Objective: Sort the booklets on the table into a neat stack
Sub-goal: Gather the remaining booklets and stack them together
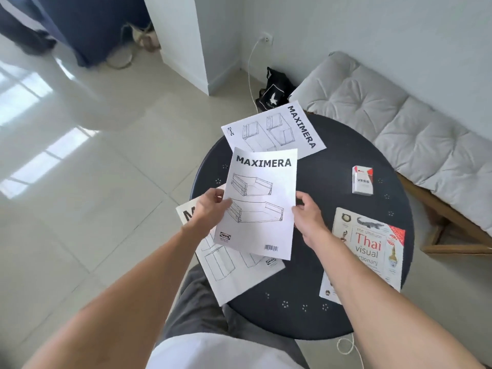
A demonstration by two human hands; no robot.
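Pale tiled floor, round dark table beside a cushioned bench. Left to right: lower booklet lies skewed, overhanging the table's near-left edge, only an "M" of its title and an IKEA mark showing. Left hand pinches the left edge of the held booklet, thumb on top; this one reads "MAXIMERA" above two drawer drawings, with an IKEA logo and barcode at the bottom, and is raised over the lower one, likely to square it before stacking. Right hand closes on its right edge, steadying it. Far booklet, also "MAXIMERA", lies rotated, overhanging the far edge. Further right: "VESS" pack standing upright; "the ultimate Thai visual dictionary" book, flat, partly under the right forearm. No stack formed yet.
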